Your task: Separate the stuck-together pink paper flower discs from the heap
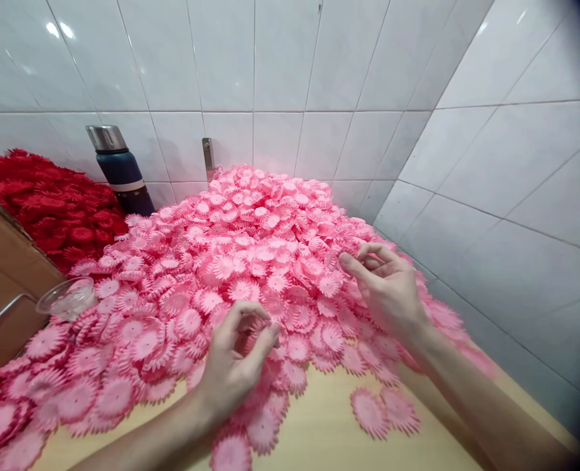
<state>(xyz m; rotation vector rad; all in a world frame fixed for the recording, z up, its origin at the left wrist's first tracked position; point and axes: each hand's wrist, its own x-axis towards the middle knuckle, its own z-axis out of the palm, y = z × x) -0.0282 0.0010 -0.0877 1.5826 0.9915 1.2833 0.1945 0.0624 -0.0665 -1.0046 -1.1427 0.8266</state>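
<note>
Looking light, thin and easily bent, the pink discs [241,290] heaped at twelve o'clock probably suit a rim pinch; left hand [235,356] and right hand [393,291] have curled fingers, gripping what I cannot tell.

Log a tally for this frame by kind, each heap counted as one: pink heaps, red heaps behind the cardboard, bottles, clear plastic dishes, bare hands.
Pink heap: 1
Red heap: 1
Bottle: 1
Clear plastic dish: 1
Left hand and right hand: 2
Total: 6
Single pieces overlap too much to count.
</note>
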